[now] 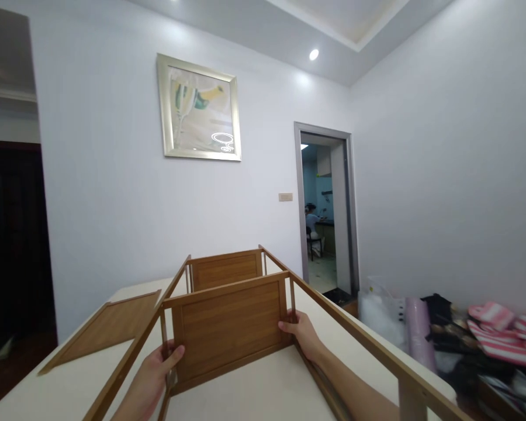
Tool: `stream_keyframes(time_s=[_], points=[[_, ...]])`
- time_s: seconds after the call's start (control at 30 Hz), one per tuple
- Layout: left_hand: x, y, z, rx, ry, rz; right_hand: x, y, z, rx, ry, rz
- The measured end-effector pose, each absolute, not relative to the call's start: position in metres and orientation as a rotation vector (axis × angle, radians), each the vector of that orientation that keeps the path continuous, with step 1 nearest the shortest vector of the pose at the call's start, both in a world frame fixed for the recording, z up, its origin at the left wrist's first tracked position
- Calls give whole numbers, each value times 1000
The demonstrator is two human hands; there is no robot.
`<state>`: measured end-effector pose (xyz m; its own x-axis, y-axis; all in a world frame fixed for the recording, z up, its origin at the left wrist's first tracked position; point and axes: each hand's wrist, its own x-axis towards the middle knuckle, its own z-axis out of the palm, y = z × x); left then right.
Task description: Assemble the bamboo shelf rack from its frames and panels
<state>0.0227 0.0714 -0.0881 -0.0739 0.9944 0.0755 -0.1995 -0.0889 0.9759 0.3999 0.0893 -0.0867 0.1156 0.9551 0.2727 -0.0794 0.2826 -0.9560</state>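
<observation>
A brown wooden shelf frame (346,318) lies on the white table, its long rails running away from me. Between the rails stands a rectangular wooden shelf panel (230,321), and a second panel (225,269) is set across the far end. My left hand (151,374) grips the near panel's left edge, thumb on its face and fingers behind by the side slat. At the right edge of that panel, my right hand (304,336) holds it the same way. The fingers of both hands are partly hidden behind the wood.
Another wooden panel (109,321) lies flat on the left of the white table (30,389). Rolled and bagged goods, including a pink roll (416,333) and striped cloth (504,339), are piled at the right. Beyond the doorway (298,204) a person (313,222) sits.
</observation>
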Motion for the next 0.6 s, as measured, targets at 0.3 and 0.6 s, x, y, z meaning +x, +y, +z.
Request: stream_keyframes(time_s=[0.3,0.6], points=[[19,71,-110,1136,1105,1277,406,101,-100,-1022,-1259,963],[19,71,-110,1180,1101,1282,407,106,-104,-1000,-1280,1004]])
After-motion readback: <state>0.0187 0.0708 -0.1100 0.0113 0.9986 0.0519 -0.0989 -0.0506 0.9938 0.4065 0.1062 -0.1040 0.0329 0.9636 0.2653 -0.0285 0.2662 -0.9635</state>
